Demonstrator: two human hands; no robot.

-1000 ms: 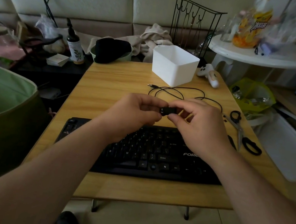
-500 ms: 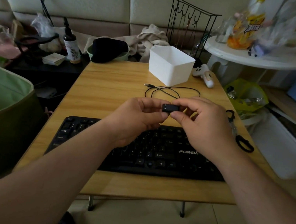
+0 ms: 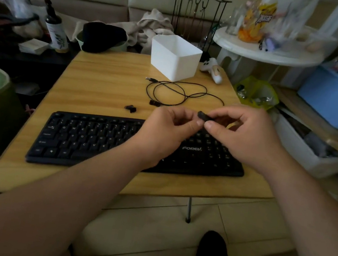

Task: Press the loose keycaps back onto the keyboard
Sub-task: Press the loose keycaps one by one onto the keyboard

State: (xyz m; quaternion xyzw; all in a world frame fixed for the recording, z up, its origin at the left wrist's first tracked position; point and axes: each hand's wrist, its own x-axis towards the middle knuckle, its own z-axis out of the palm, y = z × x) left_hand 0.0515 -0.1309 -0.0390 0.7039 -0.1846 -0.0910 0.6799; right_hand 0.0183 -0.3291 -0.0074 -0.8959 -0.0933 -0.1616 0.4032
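wooden table (image 3: 105, 78) bears a keyboard (image 3: 87, 137); right hand (image 3: 244, 135) pinches a keycap (image 3: 202, 115).

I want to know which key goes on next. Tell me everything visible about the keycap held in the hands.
The keycap is a small black piece, plastic by the look, wider than it is tall. It is held in the air above the right part of the keyboard, not yet seated. The right hand pinches it between thumb and forefinger; the left hand meets it with its fingertips at its left end. It is blurred, so no legend can be read.
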